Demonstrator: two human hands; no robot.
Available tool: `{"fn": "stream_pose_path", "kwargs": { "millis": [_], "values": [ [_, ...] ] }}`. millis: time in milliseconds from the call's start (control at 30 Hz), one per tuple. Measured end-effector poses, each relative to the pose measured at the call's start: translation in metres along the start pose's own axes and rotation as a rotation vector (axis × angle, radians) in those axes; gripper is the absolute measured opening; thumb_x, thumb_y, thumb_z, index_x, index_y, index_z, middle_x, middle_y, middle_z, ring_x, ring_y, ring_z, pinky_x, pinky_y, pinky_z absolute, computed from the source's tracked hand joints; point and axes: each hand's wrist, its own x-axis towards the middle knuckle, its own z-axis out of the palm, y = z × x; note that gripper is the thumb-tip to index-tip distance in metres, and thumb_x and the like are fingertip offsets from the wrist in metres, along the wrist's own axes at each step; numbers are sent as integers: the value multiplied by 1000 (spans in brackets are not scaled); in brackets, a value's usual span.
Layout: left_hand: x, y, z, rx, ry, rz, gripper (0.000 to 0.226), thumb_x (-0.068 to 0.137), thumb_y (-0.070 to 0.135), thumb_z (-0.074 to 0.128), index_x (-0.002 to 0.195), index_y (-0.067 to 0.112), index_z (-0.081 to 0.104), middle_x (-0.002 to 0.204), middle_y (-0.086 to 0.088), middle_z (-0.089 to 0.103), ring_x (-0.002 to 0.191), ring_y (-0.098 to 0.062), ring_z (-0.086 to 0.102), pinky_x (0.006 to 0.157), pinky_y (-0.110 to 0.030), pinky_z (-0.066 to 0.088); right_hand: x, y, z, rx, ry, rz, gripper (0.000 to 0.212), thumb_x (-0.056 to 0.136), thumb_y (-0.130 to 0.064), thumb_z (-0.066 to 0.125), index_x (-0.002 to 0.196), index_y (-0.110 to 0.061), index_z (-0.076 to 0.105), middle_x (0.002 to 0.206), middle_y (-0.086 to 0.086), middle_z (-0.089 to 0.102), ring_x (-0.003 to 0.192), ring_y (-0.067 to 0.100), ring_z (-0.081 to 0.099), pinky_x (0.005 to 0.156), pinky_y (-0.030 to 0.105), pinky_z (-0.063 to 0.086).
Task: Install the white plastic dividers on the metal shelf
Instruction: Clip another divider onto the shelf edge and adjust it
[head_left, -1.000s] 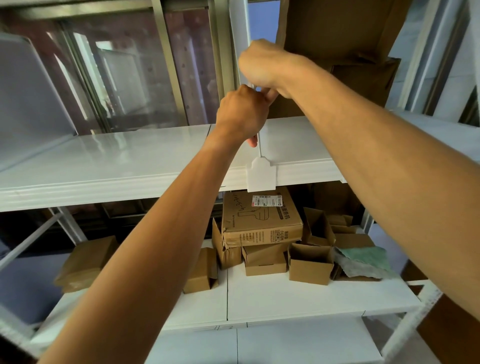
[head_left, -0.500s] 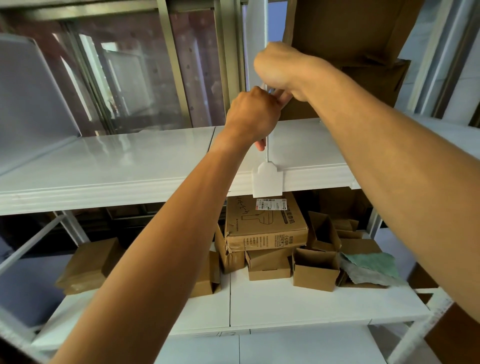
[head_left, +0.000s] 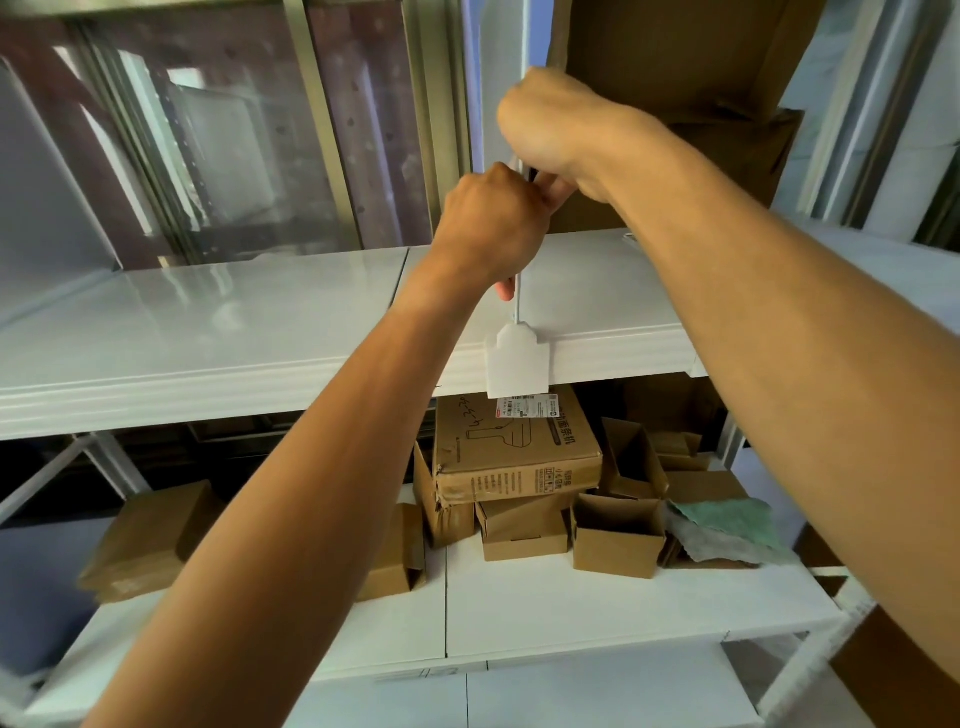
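Gripping the thin, seemingly stiff white divider (head_left: 517, 358) edge-on, left hand (head_left: 493, 223) below right hand (head_left: 550, 124), both pinching above its clip

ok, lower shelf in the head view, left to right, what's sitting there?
Lone tilted cardboard box → small box behind the forearm → labelled box atop the stack → open empty box → green and grey cloths.
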Motion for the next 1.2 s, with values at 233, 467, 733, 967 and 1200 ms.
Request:
{"fn": "stream_pose_path", "kwargs": {
  "millis": [233, 467, 733, 967, 1200],
  "values": [
    [1, -4, 5, -52, 59, 26, 52, 106, 44, 25, 81, 8, 55, 74, -5, 52, 52, -20, 39, 54, -23, 25, 6, 3, 3, -28, -13, -24, 26, 89, 2, 32, 68, -13, 38, 67, 5, 34, 59, 17, 37, 53, 26, 32],
    [1, -7, 6, -77, 88, 52, 47, 106, 41, 25, 79, 11, 49, 76, -6, 54, 68, -20, 48, 68, -31, 32, 9, 1, 6, -92, -37, -46, 29, 90, 5, 32, 68, -13, 37, 70, 5, 33, 66, 19, 37, 59, 30, 32],
    [-2, -12, -7, -267, -14, -159, 40, 103, 35, 35, 99, 4, 60, 75, -4, 52, 53, -16, 44, 54, -29, 37, 3, -18, 8, -59, -82, 35, 29, 90, -1, 33, 111, -1, 53, 92, 17, 57, 91, 37, 62, 81, 44, 58],
    [-8, -8, -8, -178, 20, -93, 51, 105, 42, 31, 100, 4, 65, 85, -10, 61, 71, -24, 52, 66, -34, 36, -2, -18, 9, -79, -67, 54, 26, 91, -3, 34, 110, -3, 51, 98, 21, 58, 84, 36, 64, 74, 42, 59],
    [-11, -12, -4, -101, 69, -3, 48, 105, 43, 30, 77, 10, 50, 69, -1, 47, 53, -17, 37, 53, -27, 25, 2, -15, 13, -62, -44, 28, 23, 86, -2, 34, 99, -4, 54, 85, 14, 55, 80, 30, 60, 76, 41, 55]
  ]
}}
